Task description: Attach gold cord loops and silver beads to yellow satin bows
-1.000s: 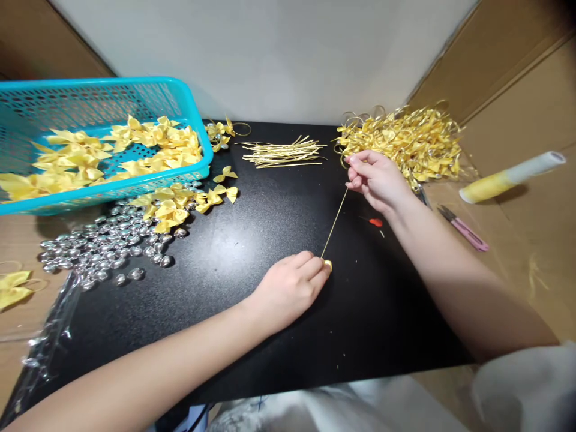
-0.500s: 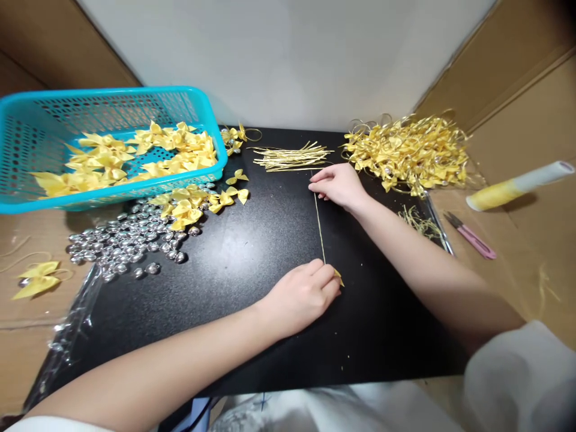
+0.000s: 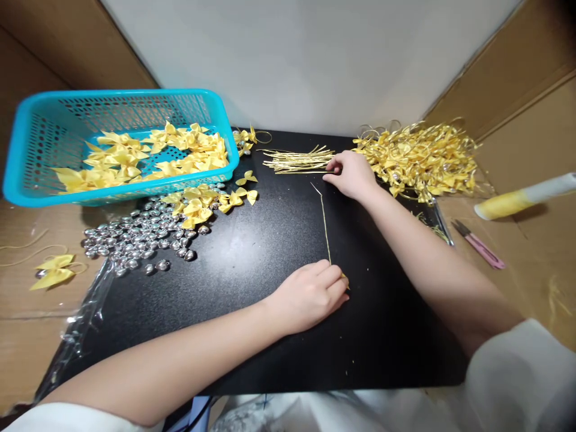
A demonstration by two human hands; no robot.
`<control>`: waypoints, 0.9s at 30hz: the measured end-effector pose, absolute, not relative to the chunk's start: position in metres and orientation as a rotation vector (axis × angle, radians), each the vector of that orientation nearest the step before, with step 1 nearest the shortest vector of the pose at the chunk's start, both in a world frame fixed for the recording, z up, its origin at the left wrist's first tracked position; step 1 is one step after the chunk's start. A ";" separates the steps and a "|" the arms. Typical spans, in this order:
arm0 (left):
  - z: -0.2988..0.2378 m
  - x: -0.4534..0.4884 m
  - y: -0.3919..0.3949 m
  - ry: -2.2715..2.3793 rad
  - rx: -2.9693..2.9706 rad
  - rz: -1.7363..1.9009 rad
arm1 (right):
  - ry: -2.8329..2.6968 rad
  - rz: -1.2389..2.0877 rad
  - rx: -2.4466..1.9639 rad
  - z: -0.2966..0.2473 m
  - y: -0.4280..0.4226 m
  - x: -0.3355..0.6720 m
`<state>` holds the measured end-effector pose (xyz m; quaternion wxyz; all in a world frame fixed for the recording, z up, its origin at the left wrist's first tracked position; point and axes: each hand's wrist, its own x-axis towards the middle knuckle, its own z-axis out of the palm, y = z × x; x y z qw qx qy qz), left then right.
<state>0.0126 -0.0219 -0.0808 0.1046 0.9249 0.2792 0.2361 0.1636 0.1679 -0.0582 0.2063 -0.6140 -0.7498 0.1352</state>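
The left hand (image 3: 310,294) rests on the black table (image 3: 252,252), fingers pinched shut on the near end of a thin gold strip (image 3: 324,225); its long axis runs away from the person toward the bundle of gold strips (image 3: 297,161). The right hand (image 3: 353,174) lies at that bundle's right end, fingers curled low on it, whether gripping I cannot tell; bare table lies open left of the strip.

Black tabletop (image 3: 252,252) with silver beads (image 3: 135,237), yellow bows (image 3: 202,201), gold strips (image 3: 297,161).

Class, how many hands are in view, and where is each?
2. The left hand pinches a gold string at the mat's middle; the right hand touches the cut strings farther back.
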 end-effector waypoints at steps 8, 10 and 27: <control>-0.076 0.005 -0.013 0.829 2.466 0.993 | -2.502 0.225 -1.749 -0.049 0.176 0.163; -0.072 0.001 -0.005 0.948 2.445 1.079 | -2.554 0.121 -1.675 -0.045 0.166 0.167; -0.057 -0.017 0.021 1.603 2.892 0.748 | -2.666 -0.352 -1.353 -0.024 0.028 0.200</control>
